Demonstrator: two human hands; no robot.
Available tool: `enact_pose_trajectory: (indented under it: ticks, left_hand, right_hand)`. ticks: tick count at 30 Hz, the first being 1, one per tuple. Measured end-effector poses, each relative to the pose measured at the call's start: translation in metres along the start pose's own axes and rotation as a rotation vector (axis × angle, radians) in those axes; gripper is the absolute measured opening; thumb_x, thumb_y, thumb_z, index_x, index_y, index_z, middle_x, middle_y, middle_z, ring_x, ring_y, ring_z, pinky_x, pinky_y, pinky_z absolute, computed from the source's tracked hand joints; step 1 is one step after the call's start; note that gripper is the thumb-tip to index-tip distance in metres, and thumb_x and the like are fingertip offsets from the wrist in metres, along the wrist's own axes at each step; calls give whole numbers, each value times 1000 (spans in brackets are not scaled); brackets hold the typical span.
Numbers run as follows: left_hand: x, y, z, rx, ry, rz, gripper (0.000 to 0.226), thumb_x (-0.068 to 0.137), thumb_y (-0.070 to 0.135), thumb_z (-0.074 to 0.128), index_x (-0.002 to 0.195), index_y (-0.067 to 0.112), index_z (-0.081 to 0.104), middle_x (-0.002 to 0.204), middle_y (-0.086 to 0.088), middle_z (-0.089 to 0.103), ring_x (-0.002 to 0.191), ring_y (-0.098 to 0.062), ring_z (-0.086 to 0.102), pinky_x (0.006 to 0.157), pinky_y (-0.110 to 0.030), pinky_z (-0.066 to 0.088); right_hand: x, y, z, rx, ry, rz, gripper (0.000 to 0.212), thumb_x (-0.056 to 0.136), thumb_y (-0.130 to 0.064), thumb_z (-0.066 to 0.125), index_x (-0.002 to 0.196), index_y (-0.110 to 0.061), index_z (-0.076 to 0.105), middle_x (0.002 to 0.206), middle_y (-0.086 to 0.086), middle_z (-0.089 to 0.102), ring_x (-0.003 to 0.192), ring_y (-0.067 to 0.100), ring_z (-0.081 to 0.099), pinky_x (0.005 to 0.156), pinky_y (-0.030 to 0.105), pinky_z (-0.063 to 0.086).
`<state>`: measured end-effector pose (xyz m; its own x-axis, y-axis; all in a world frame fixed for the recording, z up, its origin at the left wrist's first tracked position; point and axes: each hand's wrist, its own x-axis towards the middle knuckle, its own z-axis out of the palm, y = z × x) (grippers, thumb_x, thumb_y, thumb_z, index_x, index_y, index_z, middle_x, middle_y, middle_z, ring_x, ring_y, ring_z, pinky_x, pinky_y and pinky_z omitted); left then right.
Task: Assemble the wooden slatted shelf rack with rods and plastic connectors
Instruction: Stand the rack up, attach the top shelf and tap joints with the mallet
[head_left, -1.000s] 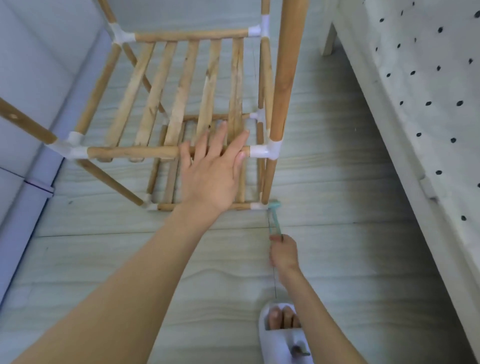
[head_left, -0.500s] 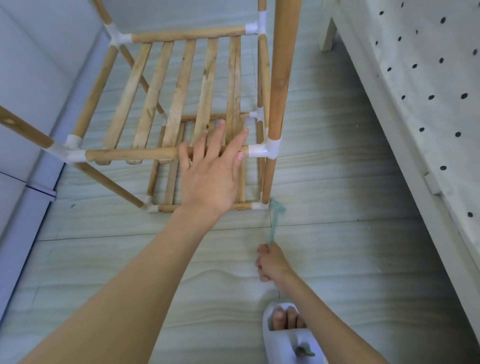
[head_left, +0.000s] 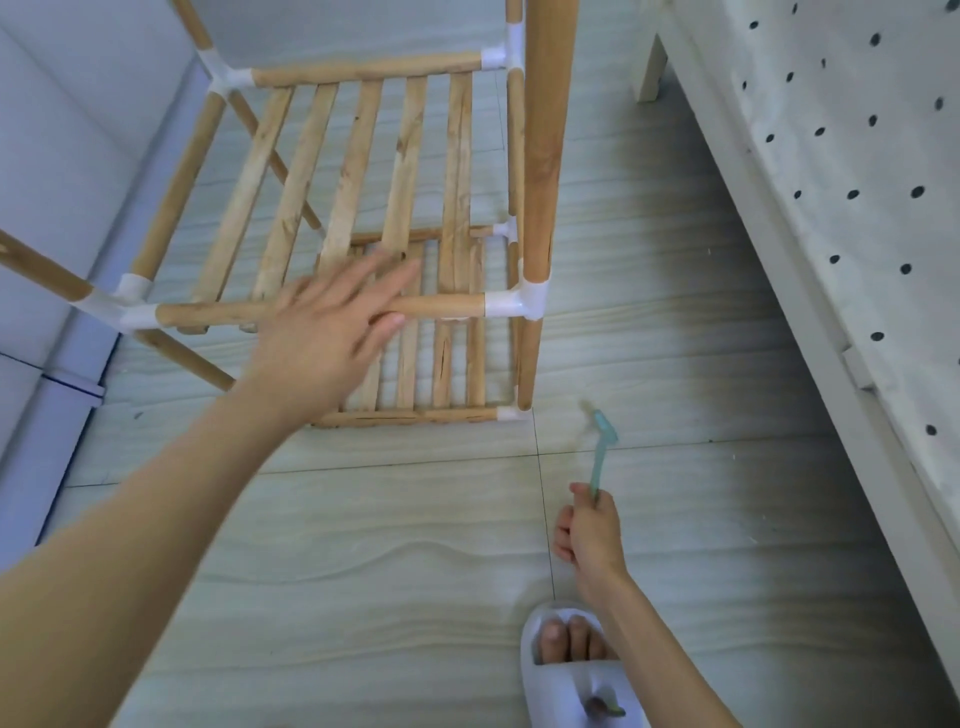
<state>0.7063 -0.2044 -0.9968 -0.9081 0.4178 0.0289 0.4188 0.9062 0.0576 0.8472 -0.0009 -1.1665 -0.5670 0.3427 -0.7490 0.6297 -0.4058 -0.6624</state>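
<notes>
The rack stands on the floor ahead of our hands with two slatted tiers already jointed, left hand spread flat over its front rod, right hand gripping a small green mallet beside the corner, upper levels seemingly left.

Tall wooden corner rod: top cut by upper edge, above left hand. Left hand: motion-blurred, hiding front rail's middle. Small teal plastic hammer: head blurred, above right hand.
</notes>
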Motion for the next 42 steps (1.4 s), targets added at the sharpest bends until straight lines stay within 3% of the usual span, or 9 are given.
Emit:
enact_pose_trajectory:
  ticks: [7,10,12,14,16,20,24,36,42]
  left_hand:
    - [-8,16,-7,165,17,-258,64,90,59,19,140,24,40,142,-8,45,113,-40,52,91,-48,39]
    - [-2,44,-12,188,89,-367,66,92,60,16,106,14,62,79,-8,60,68,-33,56,59,-35,35]
    - [1,57,-14,133,165,-350,66,95,54,20,81,12,69,63,-10,58,68,-34,59,58,-33,36]
    - [1,55,-12,104,240,-188,56,97,45,31,86,10,74,81,-21,68,101,-37,62,78,-42,47]
    - [-2,47,-7,53,220,-48,44,99,37,35,117,11,65,112,-20,66,130,-37,42,108,-49,30]
    - [-7,39,6,109,93,-35,51,101,42,21,147,22,26,151,-4,32,142,-31,19,114,-51,9]
    - [1,43,7,38,38,-82,52,98,44,18,148,29,19,154,1,25,144,-23,17,115,-44,13]
    - [1,43,6,-23,-10,-115,53,96,47,13,148,36,13,157,8,15,144,-16,12,117,-40,9]
    - [2,44,6,-23,-9,-108,55,94,48,11,148,36,15,156,9,16,144,-16,13,117,-39,11]
  right_hand:
    - [-10,10,-6,73,33,-141,29,103,-24,29,90,-13,53,49,-4,32,33,4,27,32,18,25]
    - [-9,-1,-3,251,162,-180,42,103,-33,29,83,-10,58,44,-9,30,32,3,27,33,17,26]
    - [-6,-5,1,337,208,-151,44,102,-35,30,76,-9,54,41,-9,28,31,4,26,32,16,25]
    - [-5,-8,10,375,126,-91,39,102,-33,31,74,-11,46,41,-9,27,30,5,23,32,16,22]
    - [1,-19,17,424,144,-56,35,103,-27,30,73,-13,39,46,-5,26,31,6,22,32,16,20]
    - [31,-57,20,603,410,-16,33,104,-22,17,78,-25,36,71,-2,38,66,15,44,50,18,34]
    - [29,-51,76,105,370,47,37,103,-23,26,119,3,45,120,23,55,109,38,54,88,41,44]
    - [41,-50,87,374,673,120,36,103,-21,24,128,3,36,123,26,52,106,40,53,73,32,33]
    - [33,-45,105,66,326,-1,30,101,-12,28,124,-1,43,122,23,53,105,39,56,80,38,45]
